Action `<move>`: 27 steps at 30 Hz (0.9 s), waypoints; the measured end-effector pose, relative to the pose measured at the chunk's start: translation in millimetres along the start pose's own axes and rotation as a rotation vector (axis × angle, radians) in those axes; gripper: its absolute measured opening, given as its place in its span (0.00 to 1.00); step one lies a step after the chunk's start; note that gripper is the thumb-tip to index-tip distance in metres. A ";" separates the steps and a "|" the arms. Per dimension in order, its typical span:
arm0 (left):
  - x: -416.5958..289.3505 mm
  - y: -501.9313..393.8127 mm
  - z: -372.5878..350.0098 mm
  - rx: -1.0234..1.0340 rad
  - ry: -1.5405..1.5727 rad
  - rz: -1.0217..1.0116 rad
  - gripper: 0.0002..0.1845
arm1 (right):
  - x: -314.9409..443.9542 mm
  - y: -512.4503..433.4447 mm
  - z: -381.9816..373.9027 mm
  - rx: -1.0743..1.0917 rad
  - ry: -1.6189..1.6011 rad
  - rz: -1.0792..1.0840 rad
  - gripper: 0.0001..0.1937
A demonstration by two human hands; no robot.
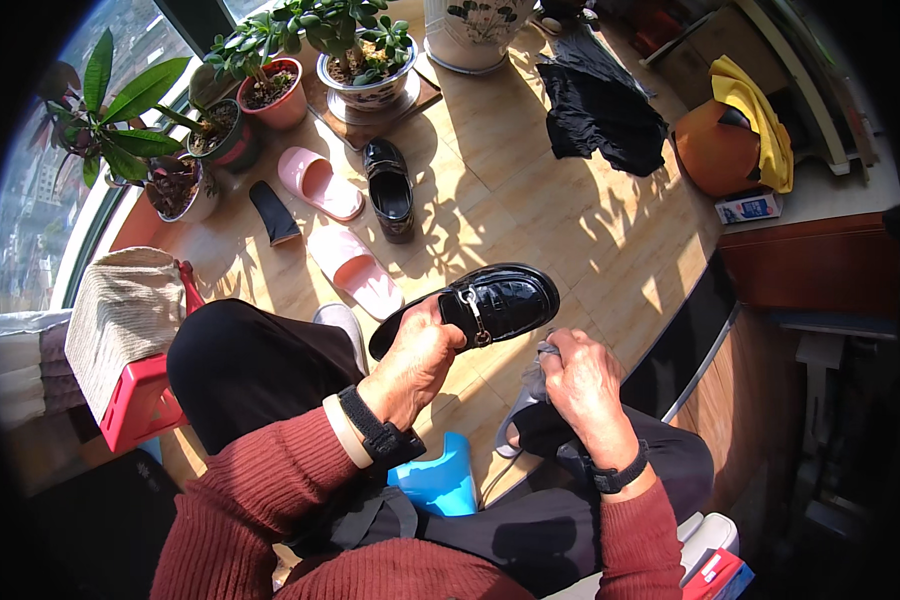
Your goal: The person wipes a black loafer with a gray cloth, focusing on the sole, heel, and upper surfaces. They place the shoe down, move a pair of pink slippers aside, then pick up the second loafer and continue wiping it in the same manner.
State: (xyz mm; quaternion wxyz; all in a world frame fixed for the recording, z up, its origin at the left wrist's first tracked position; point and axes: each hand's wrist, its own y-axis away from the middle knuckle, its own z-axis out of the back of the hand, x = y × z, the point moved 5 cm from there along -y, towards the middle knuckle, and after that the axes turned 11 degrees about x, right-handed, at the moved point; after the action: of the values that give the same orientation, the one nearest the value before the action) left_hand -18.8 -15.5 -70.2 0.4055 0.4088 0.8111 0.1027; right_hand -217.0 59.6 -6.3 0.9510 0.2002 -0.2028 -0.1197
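Note:
My left hand (414, 358) grips a black glossy loafer (511, 300) by its heel opening, with the toe pointing right and a metal bit across the upper. Just right of and below the toe, my right hand (581, 371) is closed on a bunched grey cloth (534, 376), apart from the loafer. A matching black shoe (390, 191) stands on the floor farther off. Beside it lie two pink slippers (320, 182) and a dark, flat, elongated object (273, 214) whose kind I cannot tell.
Potted plants (274, 94) line the window at upper left. A red plastic stool (139, 390) bears a beige cloth (124, 300). Black fabric (604, 112) lies on the floor at upper right, near a yellow cloth (769, 127). A blue plastic object (439, 480) is between my legs.

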 end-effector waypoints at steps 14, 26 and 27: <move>32.0 -1.2 24.8 -0.236 0.059 -0.016 0.30 | 2.8 3.0 -0.8 0.068 -0.072 -0.008 0.12; 32.0 6.1 16.1 -0.258 -0.065 0.060 0.30 | 2.2 2.2 -1.2 0.070 -0.064 0.000 0.11; 32.8 6.8 17.1 -0.237 -0.107 0.067 0.30 | 2.4 2.1 -0.4 0.067 -0.062 -0.002 0.11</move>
State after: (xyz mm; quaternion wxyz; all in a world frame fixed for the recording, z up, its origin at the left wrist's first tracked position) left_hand -13.3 10.5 -96.8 0.4899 0.3896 0.7565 0.1895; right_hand -214.4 60.9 -4.9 0.9369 0.2282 -0.2361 -0.1201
